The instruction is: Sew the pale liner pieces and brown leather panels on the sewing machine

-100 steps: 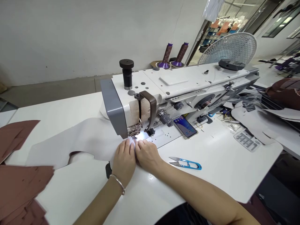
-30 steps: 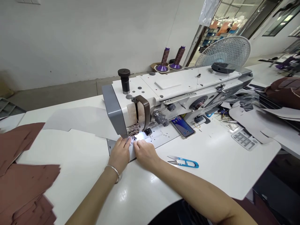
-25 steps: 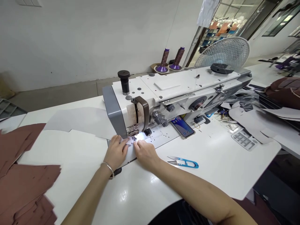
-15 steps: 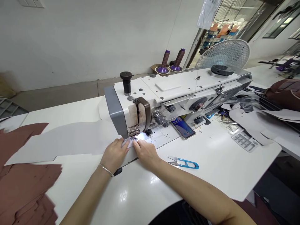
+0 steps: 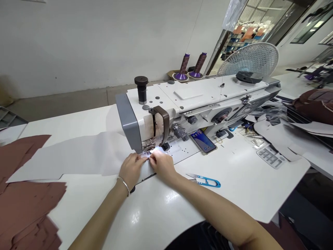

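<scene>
A white sewing machine (image 5: pixel 161 100) stands across the table, its lamp lighting the presser foot (image 5: pixel 148 146). Under its head lies a long pale grey sheet of material (image 5: pixel 75 156), stretching out to the left. My left hand (image 5: pixel 131 169) is closed on the sheet's front edge beside the foot, thumb pointing right. Just right of it, my right hand (image 5: pixel 163 166) pinches close to the needle. A small dark bit shows between the fingertips; what it is I cannot make out. Blue-handled thread snips (image 5: pixel 208 181) lie to the right of my hands.
Brown cut pieces (image 5: pixel 31 205) are piled at the left. A phone (image 5: pixel 203 141) rests against the machine bed. Behind stand two brown thread cones (image 5: pixel 184 66) and a fan (image 5: pixel 249 60). Grey cut pieces (image 5: pixel 275 132) and brown material (image 5: pixel 316 104) lie at the right.
Both hands have shifted slightly at the presser foot. The right fingers have curled into a tighter pinch, and the left thumb now reaches toward them. The view has tilted a little.
</scene>
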`<action>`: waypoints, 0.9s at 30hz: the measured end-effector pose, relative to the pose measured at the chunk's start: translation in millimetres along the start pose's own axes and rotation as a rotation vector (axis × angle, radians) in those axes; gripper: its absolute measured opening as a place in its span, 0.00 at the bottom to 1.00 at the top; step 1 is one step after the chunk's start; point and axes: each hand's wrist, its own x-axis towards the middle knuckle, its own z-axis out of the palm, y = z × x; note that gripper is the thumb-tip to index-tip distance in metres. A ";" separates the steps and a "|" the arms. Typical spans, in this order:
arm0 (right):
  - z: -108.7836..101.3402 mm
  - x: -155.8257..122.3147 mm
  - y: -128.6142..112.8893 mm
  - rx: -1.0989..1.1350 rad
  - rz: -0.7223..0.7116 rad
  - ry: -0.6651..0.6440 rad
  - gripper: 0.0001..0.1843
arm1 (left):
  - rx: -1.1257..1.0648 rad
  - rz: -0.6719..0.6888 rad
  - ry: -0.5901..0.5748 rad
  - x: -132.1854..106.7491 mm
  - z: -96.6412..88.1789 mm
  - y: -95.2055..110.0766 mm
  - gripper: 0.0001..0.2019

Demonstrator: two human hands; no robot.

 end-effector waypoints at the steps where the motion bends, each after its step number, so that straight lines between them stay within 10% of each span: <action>1: 0.1 -1.1 0.0 -0.014 0.006 0.005 0.07 | 0.006 -0.002 -0.015 -0.8 0.9 -0.6 0.15; 10: 15.4 -14.7 6.8 -0.262 -0.293 0.072 0.07 | 0.009 -0.023 -0.044 -0.5 3.3 -1.3 0.16; 27: 17.8 -12.4 6.2 -0.297 -0.291 0.042 0.10 | 0.089 0.016 -0.094 1.7 3.8 -7.3 0.18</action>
